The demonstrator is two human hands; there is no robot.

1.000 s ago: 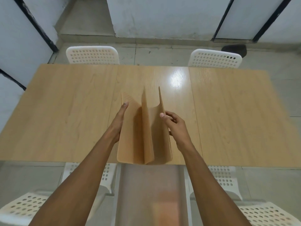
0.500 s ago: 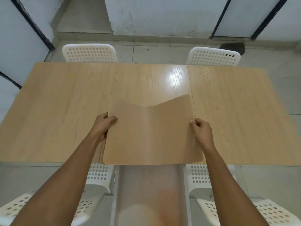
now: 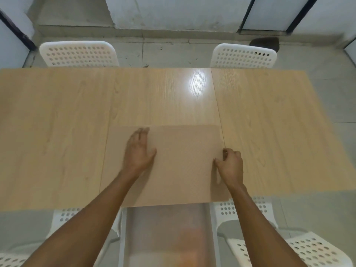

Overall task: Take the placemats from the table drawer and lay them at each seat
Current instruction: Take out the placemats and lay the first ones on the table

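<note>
A tan placemat lies flat on the wooden counter beneath both hands: the left hand presses it with straight fingers (slightly blurred), the right hand pinches its right edge.

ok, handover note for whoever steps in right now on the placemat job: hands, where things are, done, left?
Left hand: flat, fingers straight, pressing on the placemat.
Right hand: fingers curled, pinching the placemat's right edge.
Placemat: lying flat on the table, at the middle of the near edge, between the two near chairs. Whether it is one mat or a stack cannot be told.
Drawer: pulled out below the near edge; contents too blurred to read.
Done: mats are out of the drawer and on the table.
Left: no mat lies in front of either far chair, nor in front of the near chairs; lay one at each seat.
</note>
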